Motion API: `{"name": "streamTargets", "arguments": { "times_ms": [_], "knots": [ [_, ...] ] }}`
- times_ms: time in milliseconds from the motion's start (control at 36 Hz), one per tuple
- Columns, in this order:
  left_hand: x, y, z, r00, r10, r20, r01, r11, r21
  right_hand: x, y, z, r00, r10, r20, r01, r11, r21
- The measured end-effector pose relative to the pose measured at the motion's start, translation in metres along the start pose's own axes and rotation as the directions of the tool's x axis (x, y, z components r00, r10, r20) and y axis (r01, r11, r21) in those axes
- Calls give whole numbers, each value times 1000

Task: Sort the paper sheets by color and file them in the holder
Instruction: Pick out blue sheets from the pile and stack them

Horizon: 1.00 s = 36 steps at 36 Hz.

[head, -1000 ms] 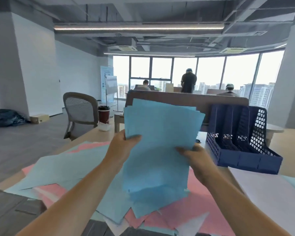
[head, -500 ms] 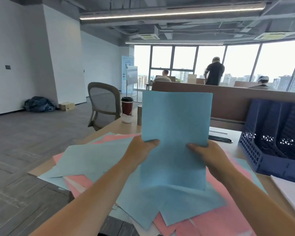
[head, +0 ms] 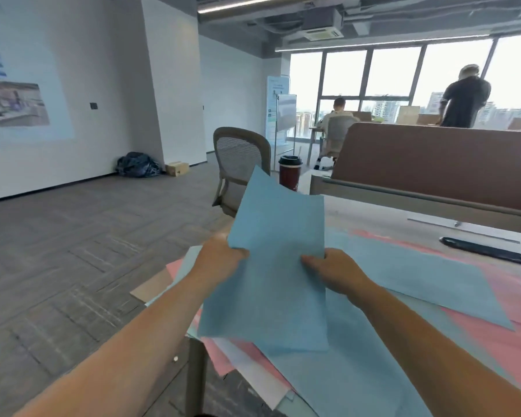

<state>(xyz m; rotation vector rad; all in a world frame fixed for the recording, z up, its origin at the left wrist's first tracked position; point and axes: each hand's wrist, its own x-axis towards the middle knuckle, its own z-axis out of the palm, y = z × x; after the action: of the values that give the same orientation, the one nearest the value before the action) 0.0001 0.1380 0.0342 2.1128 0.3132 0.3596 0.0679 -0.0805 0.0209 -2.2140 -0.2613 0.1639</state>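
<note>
Above the table (head: 373, 216), left hand (head: 220, 261) and right hand (head: 339, 272) grasp the blue sheets (head: 278, 266) by opposite edges, probably to square them.

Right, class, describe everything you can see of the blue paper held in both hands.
The blue paper is plain, held above the desk and tilted, top-left corner highest. The left hand grips its left edge, the right hand its right edge. Its lower edge hangs above loose blue and pink sheets.

blue sheets (head: 277, 266), pink sheets (head: 506, 341), red cup (head: 289, 176)
</note>
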Motion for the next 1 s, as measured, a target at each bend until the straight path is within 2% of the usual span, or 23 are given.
{"name": "streamTargets", "arguments": {
  "times_ms": [139,278,472,556,694,861,944,1000],
  "knots": [
    [19,-36,-20,997,-75,-26,77,995,64,20,-7,44,991,24,129,16,953,-301],
    [29,-56,-22,999,-45,-30,48,993,112,33,-3,65,993,45,113,10,894,-448],
    [38,-69,-13,1000,-4,1,4,992,125,35,6,61,998,3,63,28,868,-496],
    [43,-70,-5,1000,6,25,-10,991,132,36,14,56,1000,-25,-2,21,860,-510],
    [47,-74,8,999,-29,31,22,980,195,40,16,50,990,8,-140,-68,902,-426],
    [45,-75,16,1000,8,-1,-7,948,318,46,4,42,962,129,-240,-168,974,-152],
    [41,-74,19,1000,-9,-4,10,932,363,44,0,39,954,235,-186,-224,971,78],
    [40,-73,20,1000,-11,-3,12,928,373,42,-3,39,949,286,-132,-269,954,132]
  ]
}}
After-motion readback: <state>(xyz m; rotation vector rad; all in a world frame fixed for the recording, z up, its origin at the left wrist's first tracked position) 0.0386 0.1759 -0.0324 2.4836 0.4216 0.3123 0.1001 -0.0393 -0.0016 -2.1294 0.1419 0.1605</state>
